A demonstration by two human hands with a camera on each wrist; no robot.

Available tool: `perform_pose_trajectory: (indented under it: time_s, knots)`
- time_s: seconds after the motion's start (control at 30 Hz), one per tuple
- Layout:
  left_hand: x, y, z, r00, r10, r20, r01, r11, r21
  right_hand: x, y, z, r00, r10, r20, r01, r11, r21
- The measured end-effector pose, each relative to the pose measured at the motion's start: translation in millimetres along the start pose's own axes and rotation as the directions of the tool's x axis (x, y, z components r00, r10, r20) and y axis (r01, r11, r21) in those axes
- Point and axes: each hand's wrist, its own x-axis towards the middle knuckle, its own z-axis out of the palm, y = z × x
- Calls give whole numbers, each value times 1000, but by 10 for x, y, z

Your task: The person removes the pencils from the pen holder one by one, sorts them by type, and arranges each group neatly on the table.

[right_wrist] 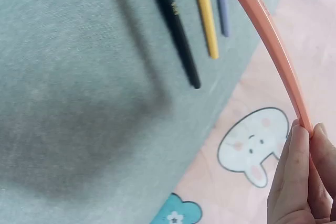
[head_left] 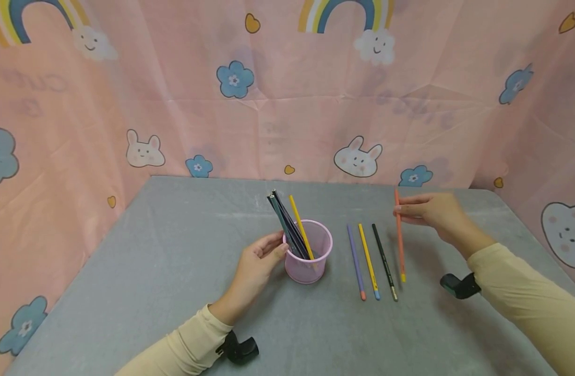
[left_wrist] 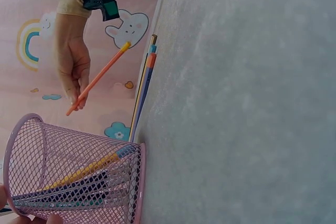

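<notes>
Right hand [head_left: 438,213] pinches orange pencil [head_left: 400,243] at 12 o'clock end; best angled parallel to black pencil [head_left: 384,261]. Left hand [head_left: 255,269] grips mesh cup [head_left: 304,272] at 9 o'clock.

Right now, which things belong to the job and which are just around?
In the job:
orange pencil, in the right hand
pink cup, gripped by the left hand, pencils inside
purple pencil, yellow pencil, black pencil, lying loose

Just around:
patterned backdrop
gray tabletop
black wrist pieces
</notes>
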Motion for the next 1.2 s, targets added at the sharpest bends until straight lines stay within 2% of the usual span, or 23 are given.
perform_pose_trajectory:
  time_s: [0.13, 0.4, 1.2]
  knots:
    - [-5, 6, 1, 1000, 1, -3, -1, 1000, 6, 19, 50, -5, 1000, 20, 5, -20, 996, -90]
    - [-10, 7, 1, 1000, 7, 1, -7, 1000, 16, 72, 191, 13, 997, 59, 44, -49, 978, -200]
    - [-11, -6, -6, 1000, 5, 1, -5, 1000, 11, 210, 423, 39, 985, 157, 78, -139, 971, -194]
